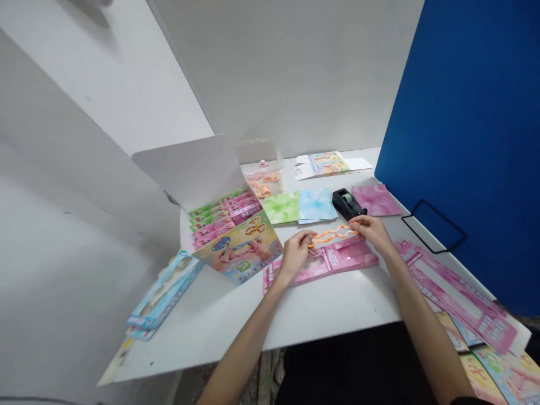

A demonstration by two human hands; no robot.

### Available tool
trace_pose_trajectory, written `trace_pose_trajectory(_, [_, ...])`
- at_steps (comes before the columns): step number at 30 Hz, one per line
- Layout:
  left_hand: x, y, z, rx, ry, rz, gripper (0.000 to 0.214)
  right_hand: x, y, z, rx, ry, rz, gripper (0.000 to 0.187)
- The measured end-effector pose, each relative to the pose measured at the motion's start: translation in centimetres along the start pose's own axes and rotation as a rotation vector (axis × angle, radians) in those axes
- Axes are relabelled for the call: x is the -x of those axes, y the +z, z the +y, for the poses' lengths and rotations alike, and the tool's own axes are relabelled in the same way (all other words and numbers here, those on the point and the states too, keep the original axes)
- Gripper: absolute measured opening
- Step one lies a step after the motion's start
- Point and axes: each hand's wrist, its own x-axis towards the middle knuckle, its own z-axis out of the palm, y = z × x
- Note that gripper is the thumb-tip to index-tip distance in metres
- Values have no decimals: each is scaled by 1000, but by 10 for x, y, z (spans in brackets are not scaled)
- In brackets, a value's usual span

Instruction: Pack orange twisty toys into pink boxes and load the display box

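Overhead, the head camera looks down on a left hand (pixel 295 254) and a right hand (pixel 371 233) held above a white tabletop (pixel 270 315). A thin, wavy orange plastic strip (pixel 333 233) spans the gap between them, just above a flat pink cardboard package (pixel 337 261) at 6 o'clock. The right hand pinches the strip's right end between thumb and fingers. The left hand's fingers are pressed together at its left end, though that pinch is probably the less clear of the two from this angle.

At 1 o'clock from the strip sits a black tape dispenser (pixel 348 203), beside a pink marbled paper sheet (pixel 375 199) and a pale blue sheet (pixel 316 203). A green marbled sheet (pixel 280 207) lies at 11 o'clock, with a clear plastic box (pixel 261 183) of orange pieces beyond it. A colourful printed card (pixel 238 247) lies at 9 o'clock. Long pink cardboard packaging pieces (pixel 459 292) lie at 4 o'clock, and a blue printed box (pixel 164 295) lies at 8 o'clock.
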Motion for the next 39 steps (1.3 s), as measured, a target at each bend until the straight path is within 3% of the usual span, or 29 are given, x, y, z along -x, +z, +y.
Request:
trace_pose_trajectory(4, [0,-1,2,-101,17,40,22,1,5,1,49,-80,67,26])
trace_pose_trajectory(10, [2,-3,-2,-276,152,43,23,0,1,7,28,-50,-4,29])
trace_pose_trajectory(15, [6,0,-10,-490,374,-43,24,-2,-7,8,25,-63,52,30])
trace_pose_trajectory(18, [9,6,-13,-589,438,-122,27,-2,-13,3,49,-65,123,31])
trace_pose_trajectory(22, [13,11,-13,-547,393,-183,30,0,-17,-2,54,-28,176,33])
trace_pose_trajectory(30, [8,7,-4,-448,243,-93,25,-4,-14,5,-26,-38,144,35])
trace_pose_trajectory(39, [4,5,-1,-348,177,-109,26,-5,-14,5,-58,-9,121,34])
